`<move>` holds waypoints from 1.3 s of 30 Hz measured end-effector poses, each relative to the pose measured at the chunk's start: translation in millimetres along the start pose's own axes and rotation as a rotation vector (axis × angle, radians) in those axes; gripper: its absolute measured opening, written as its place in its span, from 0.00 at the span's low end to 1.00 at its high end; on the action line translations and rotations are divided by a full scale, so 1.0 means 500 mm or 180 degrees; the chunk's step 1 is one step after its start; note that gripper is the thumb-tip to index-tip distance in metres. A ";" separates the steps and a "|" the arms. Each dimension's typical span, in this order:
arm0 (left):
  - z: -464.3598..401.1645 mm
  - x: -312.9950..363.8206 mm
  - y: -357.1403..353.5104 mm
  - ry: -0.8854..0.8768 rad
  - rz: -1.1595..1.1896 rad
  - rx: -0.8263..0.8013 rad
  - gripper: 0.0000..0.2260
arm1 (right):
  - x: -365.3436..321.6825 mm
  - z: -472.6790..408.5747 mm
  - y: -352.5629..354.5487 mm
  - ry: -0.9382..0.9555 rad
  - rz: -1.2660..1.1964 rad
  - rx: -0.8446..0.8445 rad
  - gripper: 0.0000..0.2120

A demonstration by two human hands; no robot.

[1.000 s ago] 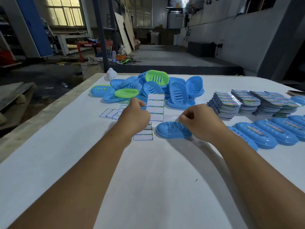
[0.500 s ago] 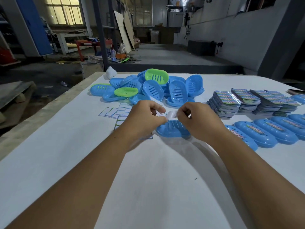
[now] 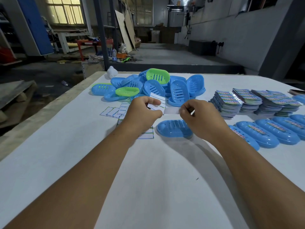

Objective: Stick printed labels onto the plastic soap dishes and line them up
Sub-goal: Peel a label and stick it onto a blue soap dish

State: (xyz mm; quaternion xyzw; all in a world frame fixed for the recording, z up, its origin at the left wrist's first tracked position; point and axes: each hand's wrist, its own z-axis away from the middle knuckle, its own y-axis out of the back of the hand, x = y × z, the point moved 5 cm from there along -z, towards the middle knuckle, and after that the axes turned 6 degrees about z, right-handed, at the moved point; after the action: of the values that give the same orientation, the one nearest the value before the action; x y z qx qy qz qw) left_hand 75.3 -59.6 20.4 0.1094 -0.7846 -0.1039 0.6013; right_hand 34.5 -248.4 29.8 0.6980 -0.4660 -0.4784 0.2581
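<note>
Since a moment ago the left hand [image 3: 142,111] and right hand [image 3: 200,118] have drawn apart, each pinching the label [image 3: 171,111] above the blue dish [image 3: 173,129]

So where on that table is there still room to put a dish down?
The white table is bare near the person, between the forearms, and at the left, in front of the label sheets. The far side is crowded with the soap dish pile, the label stacks and the row of labelled dishes.
</note>
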 end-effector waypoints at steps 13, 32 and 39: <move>0.005 -0.016 0.027 0.0736 -0.0027 -0.0304 0.13 | 0.033 -0.009 0.018 -0.0365 0.0634 0.0195 0.10; -0.003 0.028 0.041 -0.0075 -0.1719 -0.0128 0.06 | 0.015 -0.003 0.008 -0.0471 -0.0117 0.0138 0.12; 0.029 0.037 -0.049 -0.0347 0.0052 -0.0686 0.06 | 0.004 -0.002 0.001 -0.0384 -0.0449 0.0105 0.15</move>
State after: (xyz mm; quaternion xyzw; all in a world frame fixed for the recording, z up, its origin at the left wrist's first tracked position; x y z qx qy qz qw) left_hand 57.7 -87.9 26.8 0.0319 -0.8013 -0.1886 0.5668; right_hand 35.1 -250.4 29.9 0.7032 -0.4382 -0.5289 0.1838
